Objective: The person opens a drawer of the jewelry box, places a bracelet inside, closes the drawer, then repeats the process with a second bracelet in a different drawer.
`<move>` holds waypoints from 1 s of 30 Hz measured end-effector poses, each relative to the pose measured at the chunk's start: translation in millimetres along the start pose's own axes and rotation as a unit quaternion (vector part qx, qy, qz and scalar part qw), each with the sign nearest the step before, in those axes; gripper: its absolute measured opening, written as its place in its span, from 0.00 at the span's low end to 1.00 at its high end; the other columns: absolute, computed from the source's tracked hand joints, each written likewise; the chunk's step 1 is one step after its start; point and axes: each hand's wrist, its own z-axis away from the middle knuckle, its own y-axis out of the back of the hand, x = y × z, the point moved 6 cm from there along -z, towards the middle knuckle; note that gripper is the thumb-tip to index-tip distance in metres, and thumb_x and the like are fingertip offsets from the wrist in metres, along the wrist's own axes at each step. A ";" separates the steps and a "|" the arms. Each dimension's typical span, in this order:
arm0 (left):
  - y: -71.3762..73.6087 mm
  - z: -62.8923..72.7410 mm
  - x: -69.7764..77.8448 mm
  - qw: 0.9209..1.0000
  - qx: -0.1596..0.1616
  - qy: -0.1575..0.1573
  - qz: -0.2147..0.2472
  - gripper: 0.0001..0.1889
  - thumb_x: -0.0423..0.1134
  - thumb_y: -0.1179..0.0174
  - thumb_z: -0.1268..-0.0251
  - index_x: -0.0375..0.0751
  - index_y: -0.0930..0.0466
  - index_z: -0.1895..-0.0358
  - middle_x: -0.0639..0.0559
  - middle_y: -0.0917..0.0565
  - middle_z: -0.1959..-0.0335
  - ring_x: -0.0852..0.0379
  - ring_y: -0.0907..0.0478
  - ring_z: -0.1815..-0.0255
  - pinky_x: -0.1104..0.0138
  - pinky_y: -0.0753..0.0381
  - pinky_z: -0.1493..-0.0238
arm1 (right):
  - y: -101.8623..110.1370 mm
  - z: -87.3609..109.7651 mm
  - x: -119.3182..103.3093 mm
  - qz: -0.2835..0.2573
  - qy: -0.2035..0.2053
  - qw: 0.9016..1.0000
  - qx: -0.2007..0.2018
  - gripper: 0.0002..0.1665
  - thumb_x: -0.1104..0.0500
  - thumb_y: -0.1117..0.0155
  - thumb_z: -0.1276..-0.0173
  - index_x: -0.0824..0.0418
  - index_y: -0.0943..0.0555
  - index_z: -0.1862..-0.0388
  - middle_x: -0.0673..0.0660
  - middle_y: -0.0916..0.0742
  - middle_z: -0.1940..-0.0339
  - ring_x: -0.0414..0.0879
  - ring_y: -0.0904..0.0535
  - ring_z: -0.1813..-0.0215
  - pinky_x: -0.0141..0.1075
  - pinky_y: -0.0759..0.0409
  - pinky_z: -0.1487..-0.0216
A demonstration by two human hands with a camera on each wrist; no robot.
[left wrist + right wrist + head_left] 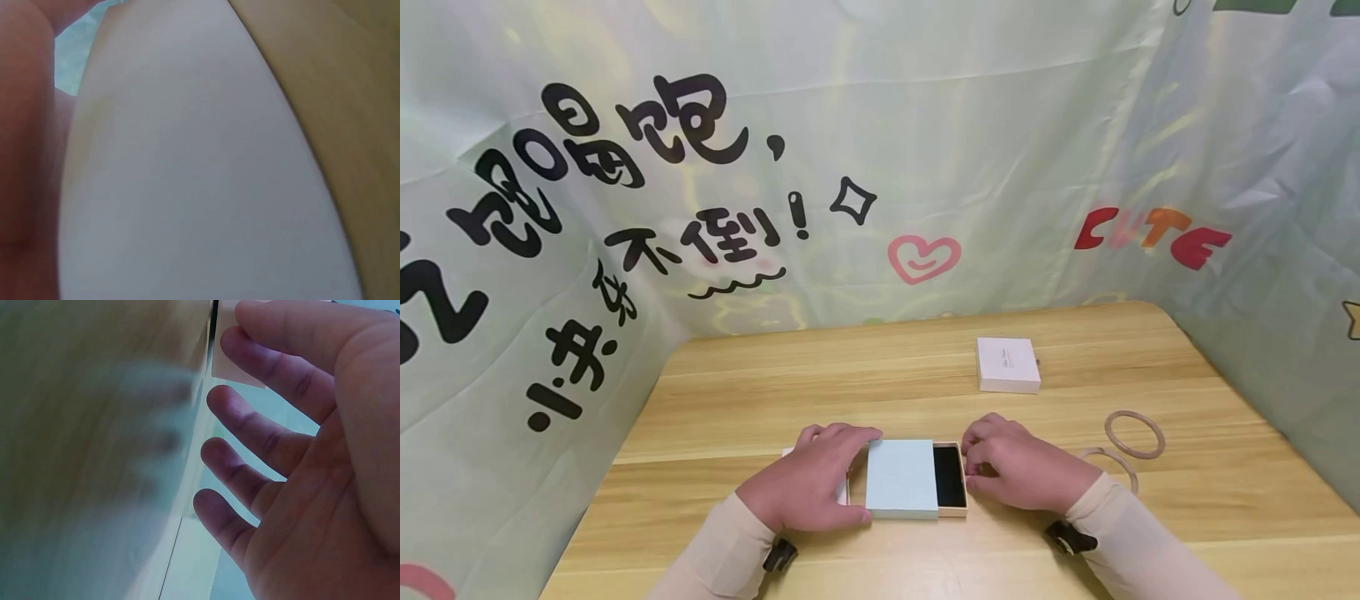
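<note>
On the wooden table, a light blue slide-out box (901, 479) lies flat. Its drawer (951, 479), with a black lining, sticks partway out of the sleeve on the right. My left hand (820, 483) grips the sleeve across its left part, fingers at the far edge and thumb at the near one. Partly hidden beneath that palm is a white box (842, 490), whose pale surface (200, 156) fills much of the left wrist view. My right hand (1018, 462) is at the drawer's outer end, fingertips right by it; in the right wrist view its fingers (240, 415) are spread and gently bent.
A pale pink-white box (1008, 364) with small print stands farther back. Two pinkish bangles lie on the right, one bangle (1135, 455) farther out and another bangle (1116, 457) partly behind my right forearm. A printed cloth (1000, 167) hangs around the table.
</note>
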 end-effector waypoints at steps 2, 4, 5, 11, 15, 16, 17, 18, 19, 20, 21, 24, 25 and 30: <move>0.0 0.3 -0.8 1.000 -0.001 0.001 -0.002 0.52 0.61 0.26 0.39 0.49 0.38 0.13 0.63 0.28 0.21 0.54 0.32 0.20 0.36 0.41 0.24 | 0.6 2.4 1.8 0.001 -0.002 1.000 0.003 0.11 0.56 0.22 0.29 0.43 0.13 0.70 0.43 0.15 0.51 0.46 0.23 0.43 0.54 0.22 0.39; 0.4 0.6 -1.4 1.000 -0.002 0.003 -0.002 0.52 0.60 0.26 0.39 0.49 0.38 0.13 0.62 0.28 0.20 0.55 0.33 0.20 0.36 0.41 0.24 | 1.2 4.6 3.7 0.000 -0.005 1.000 0.004 0.11 0.57 0.22 0.29 0.43 0.13 0.70 0.43 0.15 0.51 0.46 0.23 0.43 0.54 0.23 0.39; 0.7 0.7 -1.7 1.000 -0.003 0.004 -0.003 0.52 0.60 0.26 0.39 0.49 0.38 0.13 0.62 0.28 0.21 0.55 0.33 0.20 0.36 0.41 0.24 | 1.4 5.8 4.6 0.000 -0.006 1.000 0.004 0.11 0.57 0.22 0.29 0.43 0.13 0.70 0.43 0.16 0.51 0.46 0.23 0.43 0.54 0.23 0.39; 2.2 0.7 -2.2 1.000 -0.005 0.005 0.006 0.51 0.59 0.25 0.38 0.49 0.38 0.14 0.61 0.28 0.21 0.54 0.33 0.20 0.36 0.42 0.25 | 2.1 12.0 8.5 -0.001 -0.007 1.000 0.010 0.11 0.56 0.22 0.28 0.43 0.14 0.70 0.43 0.16 0.51 0.46 0.23 0.43 0.54 0.23 0.39; 2.3 0.5 -2.5 1.000 -0.005 0.006 0.005 0.52 0.59 0.25 0.39 0.48 0.37 0.14 0.61 0.28 0.21 0.54 0.33 0.20 0.36 0.42 0.25 | 2.9 15.0 9.8 0.001 0.000 1.000 0.021 0.11 0.55 0.21 0.28 0.43 0.14 0.70 0.43 0.16 0.51 0.46 0.23 0.44 0.53 0.22 0.41; 2.3 0.4 -2.7 1.000 -0.005 0.006 0.004 0.52 0.59 0.25 0.39 0.48 0.37 0.14 0.61 0.28 0.21 0.54 0.33 0.20 0.36 0.42 0.25 | 2.9 15.6 10.3 0.000 0.000 1.000 0.023 0.12 0.55 0.21 0.28 0.42 0.14 0.70 0.42 0.17 0.51 0.45 0.23 0.44 0.53 0.22 0.41; 2.2 0.3 -2.9 1.000 -0.005 0.007 0.002 0.52 0.59 0.25 0.39 0.48 0.37 0.14 0.61 0.28 0.21 0.54 0.33 0.20 0.36 0.42 0.25 | 3.1 16.1 10.7 0.000 0.001 1.000 0.025 0.12 0.55 0.21 0.28 0.42 0.14 0.70 0.42 0.17 0.51 0.45 0.23 0.44 0.53 0.22 0.41; 2.2 0.2 -3.2 1.000 -0.005 0.008 0.001 0.52 0.59 0.25 0.39 0.48 0.37 0.14 0.61 0.28 0.21 0.54 0.33 0.20 0.36 0.42 0.25 | 3.7 16.5 10.6 -0.001 0.004 1.000 0.027 0.11 0.55 0.21 0.28 0.42 0.14 0.70 0.42 0.17 0.51 0.45 0.23 0.44 0.53 0.22 0.42; 2.2 0.2 -3.3 1.000 -0.005 0.008 0.000 0.52 0.59 0.25 0.39 0.49 0.37 0.14 0.61 0.28 0.21 0.54 0.33 0.20 0.36 0.42 0.25 | 4.0 16.9 10.7 -0.001 0.004 1.000 0.029 0.12 0.55 0.21 0.28 0.42 0.14 0.70 0.42 0.17 0.52 0.45 0.23 0.45 0.52 0.22 0.43; 2.2 0.1 -3.4 1.000 -0.005 0.009 0.000 0.52 0.59 0.25 0.39 0.49 0.37 0.14 0.62 0.28 0.21 0.54 0.33 0.20 0.36 0.42 0.25 | 4.1 17.3 11.0 -0.002 0.005 1.000 0.029 0.12 0.55 0.21 0.28 0.42 0.14 0.70 0.42 0.17 0.52 0.45 0.24 0.45 0.52 0.23 0.43; 2.3 0.1 -3.4 1.000 -0.005 0.009 0.000 0.52 0.59 0.25 0.39 0.49 0.37 0.14 0.62 0.28 0.21 0.54 0.33 0.20 0.36 0.42 0.25 | 3.8 17.6 11.5 -0.002 0.003 1.000 0.028 0.12 0.55 0.21 0.28 0.42 0.14 0.70 0.42 0.17 0.52 0.44 0.24 0.45 0.51 0.23 0.43; 3.0 0.2 -2.9 1.000 -0.005 0.010 0.003 0.52 0.59 0.25 0.39 0.49 0.38 0.14 0.61 0.28 0.21 0.54 0.33 0.20 0.36 0.42 0.25 | 4.4 18.2 11.7 0.000 0.003 1.000 0.028 0.12 0.54 0.21 0.28 0.42 0.14 0.70 0.42 0.17 0.52 0.44 0.24 0.46 0.50 0.22 0.44; 3.1 0.3 -2.6 1.000 -0.004 0.010 0.004 0.52 0.59 0.25 0.40 0.49 0.38 0.14 0.60 0.27 0.22 0.54 0.33 0.20 0.36 0.42 0.25 | 4.3 18.3 12.4 0.000 0.000 1.000 0.026 0.12 0.54 0.21 0.28 0.42 0.15 0.70 0.41 0.17 0.52 0.43 0.24 0.46 0.50 0.22 0.43; 3.4 0.1 -1.6 1.000 -0.007 0.010 0.006 0.52 0.59 0.26 0.39 0.48 0.38 0.14 0.59 0.27 0.22 0.54 0.33 0.20 0.36 0.42 0.25 | 7.9 20.9 14.7 -0.006 -0.006 1.000 0.022 0.12 0.52 0.21 0.28 0.40 0.18 0.68 0.40 0.17 0.52 0.42 0.24 0.46 0.47 0.23 0.45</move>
